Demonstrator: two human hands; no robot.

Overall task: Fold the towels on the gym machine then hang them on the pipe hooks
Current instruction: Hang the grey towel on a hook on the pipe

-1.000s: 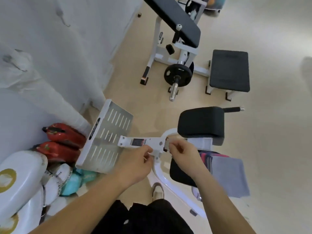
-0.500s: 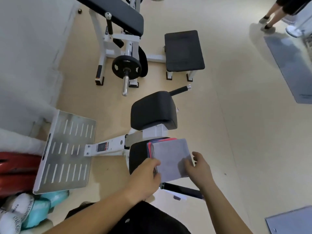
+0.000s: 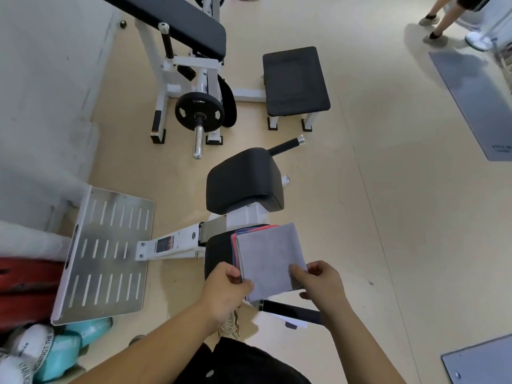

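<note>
Left hand (image 3: 227, 289) and right hand (image 3: 318, 284) each pinch the top grey square cloth towel (image 3: 268, 256); I judge folding just starting, nothing hung yet.

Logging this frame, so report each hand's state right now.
Left hand: closed, pinching the left edge of the grey towel.
Right hand: closed, pinching the same towel's right edge.

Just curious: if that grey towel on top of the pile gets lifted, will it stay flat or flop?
Probably flops: the grey towel looks like thin cloth. Likely light: the left hand and right hand just pinch its edges. Its matte nap probably resists slipping.
</note>
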